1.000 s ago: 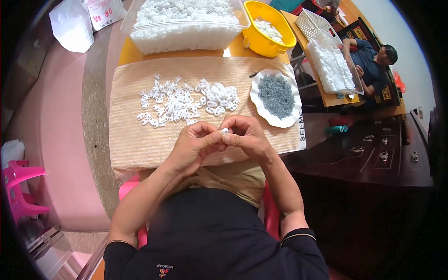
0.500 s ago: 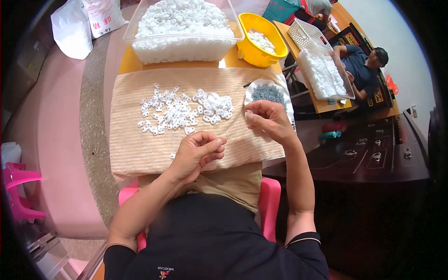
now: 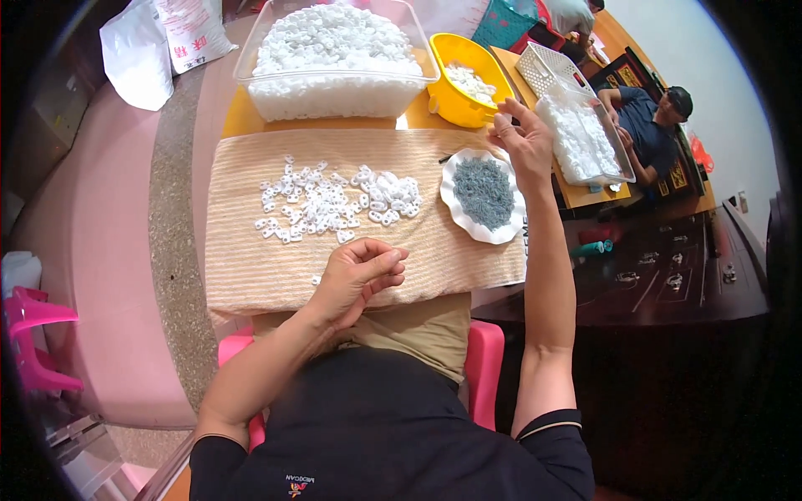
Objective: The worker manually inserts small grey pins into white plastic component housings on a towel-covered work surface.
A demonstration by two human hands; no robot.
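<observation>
My left hand hovers over the near edge of the striped cloth. Its thumb and fingertips are pressed together; whatever may be between them is too small to make out. Over the right rim of the yellow basin, which holds white pieces, I have my right hand stretched out. Its fingers stand apart, with nothing visible in them. Small white plastic pieces with holes lie loose on the cloth, beside a denser pile of similar pieces. A scalloped white dish holds small grey-blue parts.
Behind the cloth stands a large clear bin full of white pieces. To the right, a person sits by another filled bin. White sacks are on the floor at far left, and a pink stool is at left.
My right hand has moved away from me, from above the dish to the yellow basin, and its fingers have spread. The dish is now uncovered. My left hand has stayed nearly still.
</observation>
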